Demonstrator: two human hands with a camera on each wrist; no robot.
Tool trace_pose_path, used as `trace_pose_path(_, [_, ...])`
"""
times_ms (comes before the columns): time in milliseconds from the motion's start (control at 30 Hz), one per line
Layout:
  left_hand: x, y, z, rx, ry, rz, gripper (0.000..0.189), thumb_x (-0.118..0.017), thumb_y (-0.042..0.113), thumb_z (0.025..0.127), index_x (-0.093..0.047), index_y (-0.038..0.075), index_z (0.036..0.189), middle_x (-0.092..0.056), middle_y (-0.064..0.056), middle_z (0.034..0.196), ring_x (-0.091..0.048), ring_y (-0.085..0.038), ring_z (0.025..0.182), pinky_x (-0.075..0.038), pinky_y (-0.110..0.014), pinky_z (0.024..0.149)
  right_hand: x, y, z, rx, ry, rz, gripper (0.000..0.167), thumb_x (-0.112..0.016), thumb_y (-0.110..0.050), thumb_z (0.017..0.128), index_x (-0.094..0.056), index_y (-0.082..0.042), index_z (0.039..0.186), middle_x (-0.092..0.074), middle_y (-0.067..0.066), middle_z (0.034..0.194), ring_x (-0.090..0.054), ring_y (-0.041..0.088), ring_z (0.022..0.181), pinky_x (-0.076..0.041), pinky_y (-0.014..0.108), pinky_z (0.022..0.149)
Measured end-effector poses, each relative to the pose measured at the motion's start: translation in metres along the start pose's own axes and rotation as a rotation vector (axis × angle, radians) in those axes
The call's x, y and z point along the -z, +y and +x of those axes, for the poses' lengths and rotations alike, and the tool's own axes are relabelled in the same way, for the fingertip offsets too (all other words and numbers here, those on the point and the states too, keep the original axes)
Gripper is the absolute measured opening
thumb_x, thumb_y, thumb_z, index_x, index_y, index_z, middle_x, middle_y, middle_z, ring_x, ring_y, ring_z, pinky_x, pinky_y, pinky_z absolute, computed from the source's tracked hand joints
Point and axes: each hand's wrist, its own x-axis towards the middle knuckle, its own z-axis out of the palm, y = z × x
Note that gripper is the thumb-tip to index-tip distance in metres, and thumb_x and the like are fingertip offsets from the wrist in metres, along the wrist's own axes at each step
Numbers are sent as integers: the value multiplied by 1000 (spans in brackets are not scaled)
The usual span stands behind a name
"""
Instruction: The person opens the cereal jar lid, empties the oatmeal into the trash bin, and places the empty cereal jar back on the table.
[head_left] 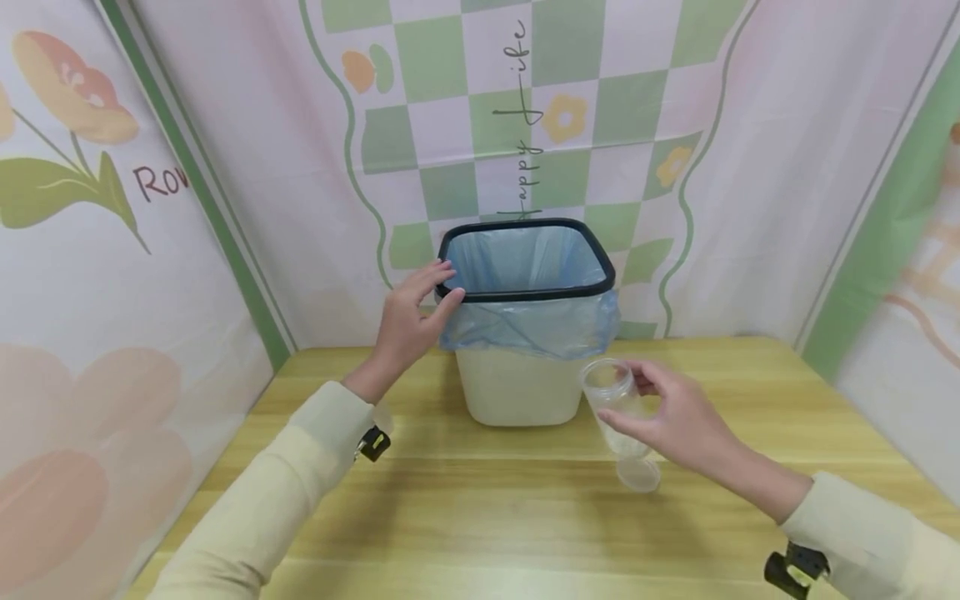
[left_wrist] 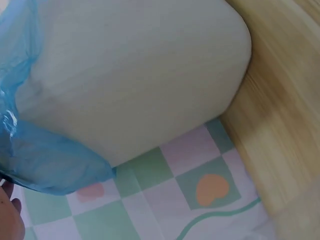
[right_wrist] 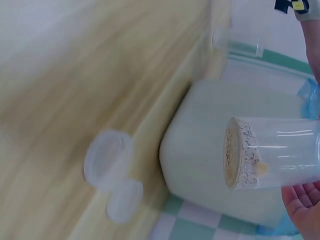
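A whitish bin (head_left: 517, 387) stands on the table, lined with a blue plastic bag (head_left: 525, 321) folded out under its black rim ring (head_left: 525, 294). My left hand (head_left: 408, 317) rests its extended fingers and thumb on the rim's left corner. To the right of the bin, my right hand (head_left: 678, 417) grips a clear plastic jar (right_wrist: 285, 150) by its side, fingers behind and thumb in front. The jar has no lid on it and is slightly tilted, its mouth upward. Pale, speckled bits (right_wrist: 248, 155) and one yellowish piece lie at its bottom.
On the wooden table (head_left: 495, 517) below the jar lies a clear round lid (head_left: 639, 475). The right wrist view shows two clear round pieces (right_wrist: 109, 157) side by side there. Another clear container (right_wrist: 237, 42) stands beyond the bin, towards my left arm. Patterned curtains (head_left: 300, 208) enclose the table.
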Motion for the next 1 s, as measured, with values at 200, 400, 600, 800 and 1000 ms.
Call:
trace_pose_path(200, [4, -6, 4, -145, -28, 146, 29, -66, 18, 91, -70, -3, 110, -66, -17, 119, -57, -30, 119, -39, -40, 108, 18, 14, 16, 75, 48, -78, 51, -87, -15, 70, -62, 3, 111, -65, 9, 92, -66, 25, 81, -54, 21, 70])
trace_pose_path(400, [8, -9, 7, -193, -70, 184, 29, -67, 18, 90, -71, -2, 110, -65, -16, 120, -59, -28, 117, -44, -38, 104, 38, 22, 38, 130, 91, -115, 49, -87, -12, 69, -62, 3, 109, -60, 6, 84, -63, 23, 78, -44, 6, 70])
trace_pose_path(600, [10, -11, 9, -218, -95, 180, 34, -64, 25, 93, -71, -2, 111, -65, -17, 119, -59, -27, 117, -47, -39, 101, 53, 23, 61, 176, 104, -150, 54, -88, -9, 66, -62, 6, 110, -62, 9, 87, -63, 25, 77, -44, 6, 71])
trace_pose_path(800, [12, -13, 11, -258, -96, 190, 45, -55, 37, 99, -71, -3, 111, -66, -17, 118, -61, -28, 114, -49, -41, 98, 70, 21, 88, 241, 97, -200, 54, -88, -10, 65, -62, 6, 109, -61, 10, 84, -63, 26, 76, -42, 4, 71])
trace_pose_path(1000, [13, -13, 12, -280, -106, 201, 36, -62, 29, 95, -71, -3, 111, -67, -17, 116, -62, -28, 112, -50, -41, 96, 83, 12, 116, 240, 70, -260, 56, -87, -16, 67, -62, 5, 112, -61, 10, 86, -62, 28, 78, -50, 25, 69])
